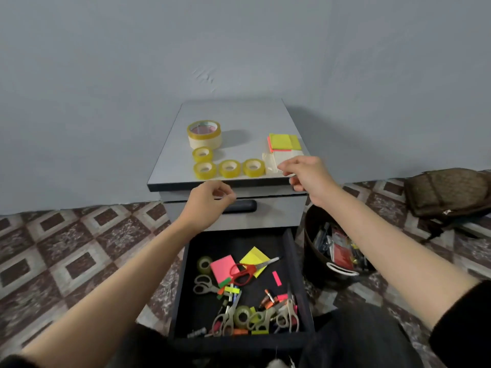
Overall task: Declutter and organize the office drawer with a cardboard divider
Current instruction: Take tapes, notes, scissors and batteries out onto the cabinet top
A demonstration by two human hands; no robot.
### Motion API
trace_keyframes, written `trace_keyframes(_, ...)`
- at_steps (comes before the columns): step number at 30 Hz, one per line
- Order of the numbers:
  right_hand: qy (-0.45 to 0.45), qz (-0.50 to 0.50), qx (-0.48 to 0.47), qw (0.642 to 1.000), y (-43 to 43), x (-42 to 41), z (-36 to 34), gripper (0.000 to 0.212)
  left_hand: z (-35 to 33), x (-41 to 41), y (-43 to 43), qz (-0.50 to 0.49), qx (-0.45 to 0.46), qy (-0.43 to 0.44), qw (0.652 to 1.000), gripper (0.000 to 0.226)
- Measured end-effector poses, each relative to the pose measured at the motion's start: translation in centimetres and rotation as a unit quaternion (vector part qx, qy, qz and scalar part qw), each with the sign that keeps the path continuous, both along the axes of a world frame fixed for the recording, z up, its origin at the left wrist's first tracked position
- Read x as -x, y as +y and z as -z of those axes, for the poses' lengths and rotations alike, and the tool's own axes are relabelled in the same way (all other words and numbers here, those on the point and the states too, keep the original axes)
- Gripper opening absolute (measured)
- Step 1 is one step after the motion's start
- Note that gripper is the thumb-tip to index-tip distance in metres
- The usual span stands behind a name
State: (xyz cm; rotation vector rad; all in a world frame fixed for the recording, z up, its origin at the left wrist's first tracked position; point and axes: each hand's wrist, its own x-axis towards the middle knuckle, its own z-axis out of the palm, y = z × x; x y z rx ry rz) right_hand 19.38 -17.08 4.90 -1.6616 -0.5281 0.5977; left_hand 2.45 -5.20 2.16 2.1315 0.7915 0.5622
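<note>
Drawer (212,245) open, red scissors (243,273) inside; bin (316,235) beside; tape rolls (229,168) atop cabinet (239,115)

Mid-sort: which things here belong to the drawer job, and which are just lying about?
Job: open drawer, red scissors, small tape rolls, sticky notes, large tape roll.
Lying about: brown bag; possibly the dark basket.

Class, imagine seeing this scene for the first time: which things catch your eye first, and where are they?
The open black drawer at the bottom stands out, cluttered with red-handled scissors, a pink sticky-note pad and grey metal scissors. On the grey cabinet top above, four small yellow tape rolls form an L beside a large pale tape roll, with a yellow-and-pink sticky-note stack to their right.
</note>
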Motion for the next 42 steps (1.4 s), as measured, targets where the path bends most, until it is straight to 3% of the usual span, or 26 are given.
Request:
trace_keyframes(5,0.0,-0.062,0.035,0.997,-2.0,4.9,3.9,0.02,3.5,4.6,-1.6,-0.023,0.024,0.05,0.998,0.02)
trace_keyframes(12,0.021,-0.082,0.068,0.994,-2.9,8.7,11.8,0.02,10.4,10.5,-2.0,-0.055,0.089,0.137,0.985,0.01)
trace_keyframes(16,0.003,-0.096,0.114,0.989,-2.6,9.2,15.3,0.024,14.0,12.2,-1.4,-0.066,0.117,0.179,0.975,0.021)
trace_keyframes(21,-0.008,-0.107,0.17,0.98,-1.1,8.0,18.2,0.01,17.0,11.7,-0.1,-0.057,0.135,0.223,0.964,0.008)
trace_keyframes(27,-0.021,-0.122,0.219,0.968,1.5,5.6,21.3,0.009,19.2,7.7,1.9,-0.043,0.128,0.239,0.961,0.006)
trace_keyframes(30,-0.056,-0.131,0.249,0.958,3.1,4.6,23.1,0.012,20.5,5.5,3.1,-0.03,0.112,0.261,0.958,0.021)
trace_keyframes(37,-0.208,-0.19,0.414,0.866,5.3,2.0,27.7,0.017,24.7,1.9,5.5,0.006,0.074,0.329,0.941,0.039)
trace_keyframes(42,-0.253,-0.285,0.443,0.812,6.2,0.1,30.2,0.074,26.7,0.4,6.7,0.037,0.017,0.368,0.929,0.051)
